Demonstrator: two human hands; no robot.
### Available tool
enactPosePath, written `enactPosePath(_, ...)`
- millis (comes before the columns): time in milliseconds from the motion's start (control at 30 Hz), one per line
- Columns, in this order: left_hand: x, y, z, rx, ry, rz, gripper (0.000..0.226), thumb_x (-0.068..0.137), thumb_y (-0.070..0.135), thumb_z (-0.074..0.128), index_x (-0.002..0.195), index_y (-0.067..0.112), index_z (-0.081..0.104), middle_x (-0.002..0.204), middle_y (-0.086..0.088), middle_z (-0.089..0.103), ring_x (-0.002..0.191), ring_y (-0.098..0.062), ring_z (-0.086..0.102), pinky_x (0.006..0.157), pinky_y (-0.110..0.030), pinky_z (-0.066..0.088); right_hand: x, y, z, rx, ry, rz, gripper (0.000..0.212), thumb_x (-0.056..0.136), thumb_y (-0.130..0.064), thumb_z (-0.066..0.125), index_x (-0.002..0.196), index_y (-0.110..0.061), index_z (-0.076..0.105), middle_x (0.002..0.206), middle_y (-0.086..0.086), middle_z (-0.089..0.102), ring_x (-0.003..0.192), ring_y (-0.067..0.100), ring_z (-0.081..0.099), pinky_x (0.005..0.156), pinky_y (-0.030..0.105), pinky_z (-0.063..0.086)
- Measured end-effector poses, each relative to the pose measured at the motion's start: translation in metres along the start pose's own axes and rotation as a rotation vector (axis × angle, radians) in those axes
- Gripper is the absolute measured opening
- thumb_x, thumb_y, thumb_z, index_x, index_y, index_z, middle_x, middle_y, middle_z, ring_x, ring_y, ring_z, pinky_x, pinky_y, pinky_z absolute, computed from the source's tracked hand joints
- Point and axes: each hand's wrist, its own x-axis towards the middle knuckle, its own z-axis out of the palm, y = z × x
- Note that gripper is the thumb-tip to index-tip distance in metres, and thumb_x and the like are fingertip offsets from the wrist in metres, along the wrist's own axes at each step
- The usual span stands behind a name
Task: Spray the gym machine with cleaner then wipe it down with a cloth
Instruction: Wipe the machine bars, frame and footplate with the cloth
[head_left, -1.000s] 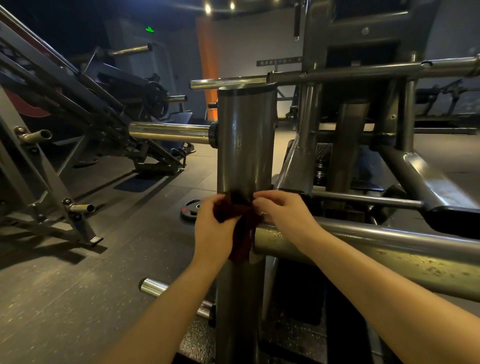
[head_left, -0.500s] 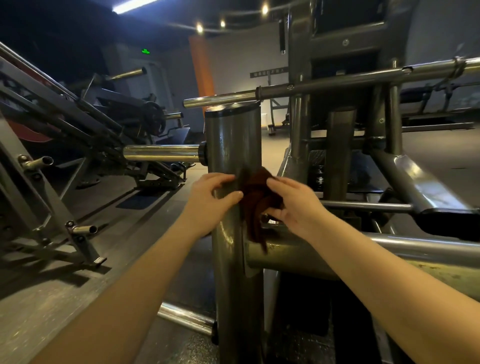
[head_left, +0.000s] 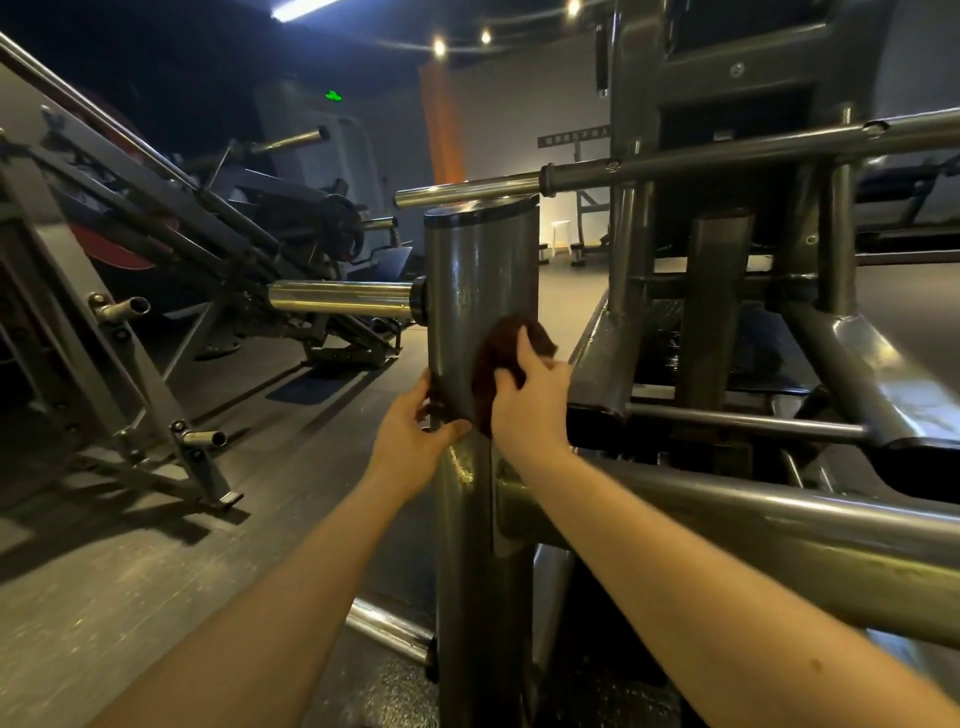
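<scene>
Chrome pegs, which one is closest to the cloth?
The thick chrome peg jutting left from the upright post, just above the cloth; the others sit much higher, lower, or farther away.

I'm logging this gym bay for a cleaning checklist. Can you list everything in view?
upright post: one, grey steel, centre
cloth: one, dark red, against the post under the right hand
chrome pegs: two, silver, sticking left from the post, one high and one near the floor
top bar: one, grey with a chrome end, across behind the post
thick tube: one, grey, lower right, meeting the post
sloped machine: one, grey, left
stool: one, white, far back
exit sign: one, green, back wall
left hand: grips the post's left edge
right hand: holds the cloth on the post
</scene>
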Motion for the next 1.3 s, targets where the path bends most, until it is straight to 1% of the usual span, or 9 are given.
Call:
enactPosePath(233, 0.0, -0.006, -0.003, 0.06, -0.036, 0.026, 0.08, 0.091, 0.022, 0.078, 0.159, 0.029, 0.035, 0.146, 0.002, 0.049, 0.127, -0.006, 0.046, 0.105, -0.028, 0.041, -0.011, 0.02, 0.003, 0.06, 0.055, 0.175, 0.059, 0.105, -0.019, 0.057, 0.159, -0.027, 0.035, 0.148, 0.001, 0.032, 0.138, 0.03, 0.044, 0.12, 0.052, 0.036)
enactPosePath(333, 0.003, -0.012, -0.005, 0.039, -0.054, 0.048, 0.082, 0.09, 0.024, 0.078, 0.16, 0.029, 0.034, 0.146, 0.004, 0.049, 0.133, -0.009, 0.045, 0.108, -0.03, 0.041, 0.016, -0.002, 0.001, 0.055, 0.105, 0.115, 0.049, 0.104, -0.025, 0.058, 0.152, -0.027, 0.048, 0.139, -0.002, 0.041, 0.124, 0.023, 0.051, 0.116, 0.049, 0.041)
enactPosePath(433, 0.006, -0.025, -0.007, 0.0, -0.077, 0.064, 0.086, 0.091, 0.023, 0.077, 0.162, 0.031, 0.028, 0.148, 0.008, 0.045, 0.137, -0.009, 0.044, 0.117, -0.044, 0.041, 0.044, -0.018, -0.002, 0.021, 0.133, 0.053, 0.046, 0.102, -0.028, 0.062, 0.147, -0.026, 0.054, 0.137, -0.002, 0.051, 0.116, 0.02, 0.057, 0.113, 0.047, 0.046)
enactPosePath(533, 0.012, -0.035, -0.006, -0.014, -0.081, 0.09, 0.09, 0.091, 0.025, 0.078, 0.162, 0.036, 0.025, 0.148, 0.01, 0.042, 0.137, -0.011, 0.045, 0.115, -0.05, 0.045, 0.044, -0.016, -0.003, -0.091, 0.182, -0.037, 0.053, 0.104, -0.031, 0.06, 0.154, -0.024, 0.045, 0.136, -0.005, 0.038, 0.123, 0.012, 0.041, 0.115, 0.032, 0.033)
enactPosePath(767, 0.005, -0.075, 0.002, -0.208, -0.079, 0.161, 0.074, 0.094, 0.015, 0.074, 0.158, 0.024, 0.038, 0.149, 0.006, 0.042, 0.134, -0.005, 0.048, 0.109, -0.032, 0.051, -0.012, 0.035, 0.028, -0.426, 0.308, -0.156, 0.051, 0.103, -0.018, 0.059, 0.152, -0.013, 0.045, 0.157, -0.001, 0.032, 0.141, 0.007, 0.031, 0.113, 0.021, 0.024)
enactPosePath(900, 0.003, -0.093, 0.008, -0.249, -0.066, 0.171, 0.074, 0.093, 0.016, 0.075, 0.157, 0.021, 0.04, 0.151, 0.002, 0.04, 0.134, -0.007, 0.046, 0.108, -0.025, 0.048, -0.043, 0.074, 0.043, -0.627, 0.358, -0.177, 0.048, 0.101, -0.017, 0.062, 0.148, -0.014, 0.051, 0.155, 0.0, 0.034, 0.142, 0.013, 0.031, 0.12, 0.027, 0.028)
enactPosePath(1000, -0.007, -0.112, 0.009, -0.29, -0.13, 0.154, 0.073, 0.092, 0.015, 0.076, 0.156, 0.024, 0.042, 0.146, 0.007, 0.041, 0.123, 0.005, 0.049, 0.104, -0.017, 0.049, -0.069, 0.105, 0.057, -0.749, 0.393, -0.23, 0.046, 0.096, -0.01, 0.067, 0.141, -0.016, 0.057, 0.151, 0.0, 0.035, 0.143, 0.016, 0.033, 0.12, 0.032, 0.033)
enactPosePath(1133, -0.022, -0.139, 0.005, -0.309, -0.225, 0.095, 0.069, 0.091, 0.018, 0.077, 0.152, 0.028, 0.046, 0.145, 0.003, 0.045, 0.125, -0.006, 0.054, 0.109, -0.036, 0.051, -0.112, 0.138, 0.079, -0.749, 0.346, -0.198, 0.038, 0.089, -0.008, 0.077, 0.126, -0.013, 0.07, 0.135, -0.012, 0.037, 0.13, 0.011, 0.041, 0.115, 0.034, 0.043)
enactPosePath(1300, -0.02, -0.153, 0.001, -0.337, -0.297, 0.022, 0.064, 0.092, 0.022, 0.076, 0.149, 0.029, 0.049, 0.138, 0.006, 0.053, 0.116, -0.01, 0.062, 0.106, -0.04, 0.054, -0.048, 0.069, 0.081, -0.729, 0.489, -0.278, 0.042, 0.09, -0.014, 0.075, 0.13, -0.02, 0.063, 0.145, 0.0, 0.039, 0.139, 0.018, 0.035, 0.119, 0.035, 0.034)
